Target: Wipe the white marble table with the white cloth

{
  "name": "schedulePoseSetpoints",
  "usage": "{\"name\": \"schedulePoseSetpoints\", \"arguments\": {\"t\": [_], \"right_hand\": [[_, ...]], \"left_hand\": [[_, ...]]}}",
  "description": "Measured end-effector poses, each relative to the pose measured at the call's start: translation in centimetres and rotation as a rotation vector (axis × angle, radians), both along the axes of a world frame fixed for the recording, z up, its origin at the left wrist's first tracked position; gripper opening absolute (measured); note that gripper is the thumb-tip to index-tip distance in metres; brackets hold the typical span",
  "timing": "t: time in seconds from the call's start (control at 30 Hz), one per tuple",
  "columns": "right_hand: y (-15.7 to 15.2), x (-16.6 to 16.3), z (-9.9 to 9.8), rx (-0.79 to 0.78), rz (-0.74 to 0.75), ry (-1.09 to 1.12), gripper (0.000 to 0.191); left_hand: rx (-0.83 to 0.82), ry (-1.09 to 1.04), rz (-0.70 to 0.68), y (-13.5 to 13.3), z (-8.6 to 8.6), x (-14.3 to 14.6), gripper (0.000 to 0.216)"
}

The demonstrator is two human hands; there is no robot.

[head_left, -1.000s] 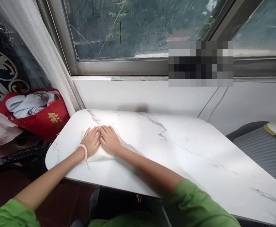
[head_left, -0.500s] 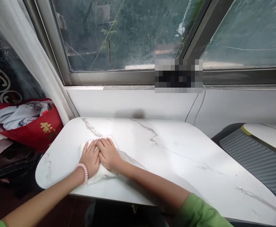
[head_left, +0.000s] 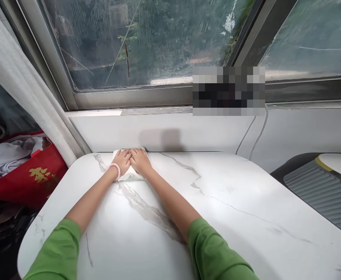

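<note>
A white cloth (head_left: pixel 132 173) lies on the white marble-patterned table (head_left: pixel 234 186), at its back edge by the wall. My left hand (head_left: pixel 123 161), with a pink coiled band round the wrist, presses flat on the cloth with its fingers stretched forward. Beside it my right hand (head_left: pixel 140 161) also lies flat on the cloth. The two hands touch at the fingertips and thumbs. Both arms reach far forward across the tabletop, and much of the cloth is hidden under the palms.
Behind the table stands a low white wall (head_left: pixel 112 132) below a window (head_left: pixel 159 42). A blurred-out object (head_left: pixel 229 91) sits on the sill, with cables (head_left: pixel 259 132) hanging down. A red bag (head_left: pixel 27 175) of clothes and a curtain (head_left: pixel 21 74) are left; a ribbed grey seat (head_left: pixel 322 198) is right.
Both hands have pushed the cloth forward, away from me, from the left middle of the table to its back edge. The camera has moved closer to the table.
</note>
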State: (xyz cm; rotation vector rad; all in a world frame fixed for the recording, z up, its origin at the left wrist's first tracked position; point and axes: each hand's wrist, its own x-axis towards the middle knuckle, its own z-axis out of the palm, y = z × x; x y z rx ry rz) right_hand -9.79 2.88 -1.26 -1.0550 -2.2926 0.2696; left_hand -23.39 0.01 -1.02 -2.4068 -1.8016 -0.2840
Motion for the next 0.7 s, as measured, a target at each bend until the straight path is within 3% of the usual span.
{"name": "schedulePoseSetpoints", "arguments": {"t": [0.17,0.37,0.5,0.7], "right_hand": [[1.1,0.4,0.0,-0.008,-0.008,-0.014,0.027],[-0.8,1.8,0.1,-0.014,0.005,0.008,0.031],[-3.8,4.5,-0.2,-0.01,0.063,0.003,0.035],[-12.4,10.8,-0.4,0.009,0.186,-0.079,0.046]], "left_hand": [[-0.019,0.002,0.02,1.1,0.1,0.7,0.043],[-0.036,0.004,0.045,-0.9,0.3,1.9,0.044],[-0.04,0.002,0.044,-4.6,0.3,4.7,0.046],[-0.083,-0.013,0.02,-14.3,0.2,10.3,0.052]]}}
